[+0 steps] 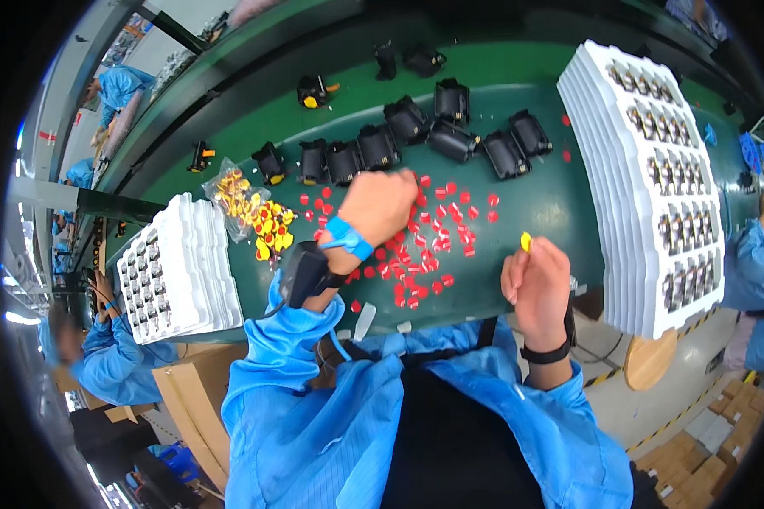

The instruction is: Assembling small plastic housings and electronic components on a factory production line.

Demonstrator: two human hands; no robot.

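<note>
My left hand (376,206), with a blue strap at its wrist, is over the upper part of a scatter of small red discs (437,243). Its fingers are curled down, and what they hold, if anything, is hidden. To the right of the discs, my right hand (538,284) is raised, pinching a small yellow piece (526,243) between thumb and fingertips. Just beyond my left hand stand several black plastic housings (377,147) in a rough row. Yellow pieces with red spots (273,229) lie left of my left forearm, beside a clear bag of yellow parts (234,200).
Stacked white trays with metal parts stand at the left (197,280) and, taller, at the right (598,195). More black parts (312,92) sit farther back on the green work surface (560,246). A cardboard box (197,399) is below left. Other people in blue work at both sides.
</note>
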